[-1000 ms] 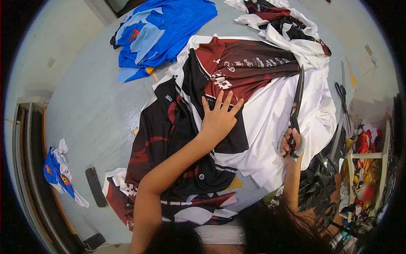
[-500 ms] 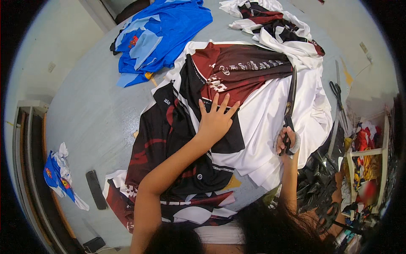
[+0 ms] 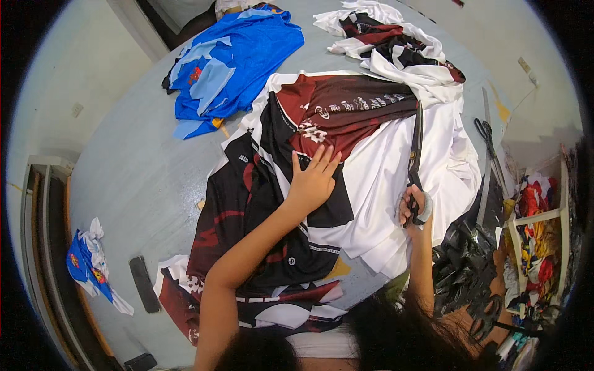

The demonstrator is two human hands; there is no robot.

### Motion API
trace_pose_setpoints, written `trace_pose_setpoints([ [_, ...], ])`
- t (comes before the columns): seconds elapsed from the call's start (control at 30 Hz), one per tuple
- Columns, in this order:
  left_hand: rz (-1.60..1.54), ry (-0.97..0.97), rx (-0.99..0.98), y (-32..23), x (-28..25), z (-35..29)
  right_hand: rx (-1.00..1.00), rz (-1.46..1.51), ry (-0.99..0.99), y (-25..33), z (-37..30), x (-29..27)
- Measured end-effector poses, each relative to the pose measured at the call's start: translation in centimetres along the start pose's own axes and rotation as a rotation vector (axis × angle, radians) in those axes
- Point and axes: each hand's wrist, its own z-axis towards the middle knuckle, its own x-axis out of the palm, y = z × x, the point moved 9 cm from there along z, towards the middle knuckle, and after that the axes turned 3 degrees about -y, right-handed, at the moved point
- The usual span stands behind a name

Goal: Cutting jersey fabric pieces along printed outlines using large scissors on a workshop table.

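My left hand [image 3: 312, 185] lies flat with its fingers extended on a maroon and black printed fabric piece [image 3: 365, 105]. Long-bladed fabric scissors [image 3: 416, 145] are in my right hand [image 3: 413, 207], its fingers around the handles. A pale wrap partly covers that hand. The blades point away from me, their tips at the right edge of the maroon print, above white cloth [image 3: 445, 154]. Whether the blades are slightly apart I cannot tell. More black and maroon printed fabric [image 3: 226, 198] lies under and beside my left forearm.
A blue garment heap [image 3: 247, 59] lies at the far left, and white, black and maroon fabric [image 3: 402, 46] at the far right. A second pair of scissors [image 3: 490, 142] lies by a metal ruler [image 3: 484, 191]. A dark oblong object [image 3: 144, 284] sits at left, near blue-and-white scraps [image 3: 90, 263].
The whole view has shifted slightly. My left fingers have drawn a little closer together on the fabric. My right hand still holds the scissors in nearly the same place.
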Motion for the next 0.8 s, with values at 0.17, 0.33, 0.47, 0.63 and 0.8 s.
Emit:
trace_pose_setpoints([
  [0.17, -0.116, 0.009, 0.063, 0.1, 0.1, 0.5, -0.007, -0.007, 0.027, -0.2, 0.2, 0.0],
  [0.33, -0.158, -0.147, 0.028, 0.1, -1.6, 0.6, 0.014, 0.032, 0.044, -0.5, 0.3, -0.1],
  [0.47, -0.116, 0.018, 0.095, -0.8, -0.5, 0.6, -0.017, -0.028, 0.037, 0.0, 0.1, 0.1],
  [0.63, -0.231, -0.152, 0.096, -0.8, -2.3, 0.7, -0.004, 0.008, 0.027, 0.2, -0.2, 0.5],
  [0.8, -0.174, -0.120, 0.123, -1.2, -1.8, 0.7, 0.006, 0.066, 0.045, 0.1, -0.3, 0.5],
])
